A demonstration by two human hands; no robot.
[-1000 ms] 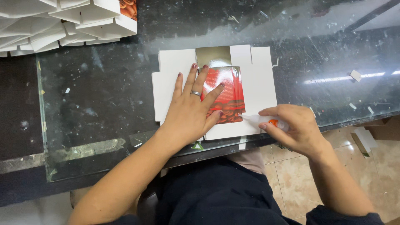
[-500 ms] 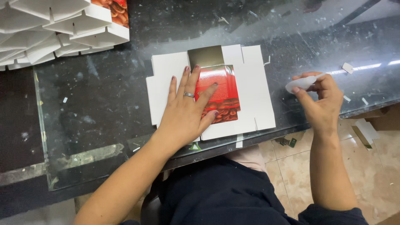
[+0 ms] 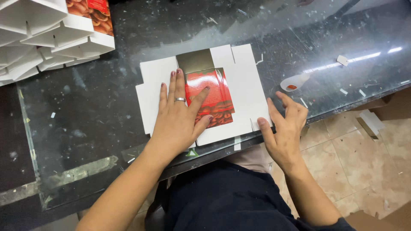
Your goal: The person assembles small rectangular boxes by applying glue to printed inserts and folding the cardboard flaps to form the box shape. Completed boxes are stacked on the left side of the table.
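Observation:
A flat white cardboard box blank (image 3: 244,81) lies on the dark glass-topped table (image 3: 98,98), with one red printed flap (image 3: 214,96) folded over its middle. My left hand (image 3: 180,115) presses flat on the blank and the red flap, fingers spread, a ring on one finger. My right hand (image 3: 284,128) is open at the table's near edge, thumb at the blank's right corner, holding nothing. A small white glue bottle with an orange cap (image 3: 294,82) lies on the table just beyond my right hand.
A stack of folded white boxes with red printed sides (image 3: 55,34) stands at the far left. Small white paper scraps (image 3: 342,60) lie on the right of the table. Tiled floor (image 3: 368,171) shows below the table edge.
My right hand put the white bottle down on the table and came back empty to the blank's right corner. My left hand stayed pressed on the blank.

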